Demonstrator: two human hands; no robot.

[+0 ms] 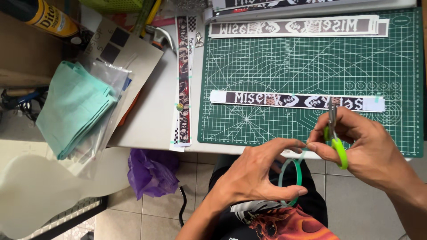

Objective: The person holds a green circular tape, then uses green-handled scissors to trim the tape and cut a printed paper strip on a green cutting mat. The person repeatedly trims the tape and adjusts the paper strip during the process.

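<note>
Left hand point(260, 171): nearest the camera, over the person's lap, palm down and fingers curled; thumb and fingers grip a green tape roll point(291, 180) by its rim, with the forefinger stretched toward the other hand.
Tape roll: a thin ring held upright below the table edge; a short pale strip of tape runs up from it to the right fingertips (too fine to trace fully).
Right hand point(360, 144): wrist bent inward, fingers closed through the lime-green handles of small scissors point(333, 129).
Scissors: blades point up and away, narrowly parted or closed (I cannot tell which), just above the tape strip.
Cutting mat point(311, 66): green, gridded, on the white table point(151, 120).
Printed strip point(296, 101): lies flat across the mat, just beyond the scissor tips.
</note>
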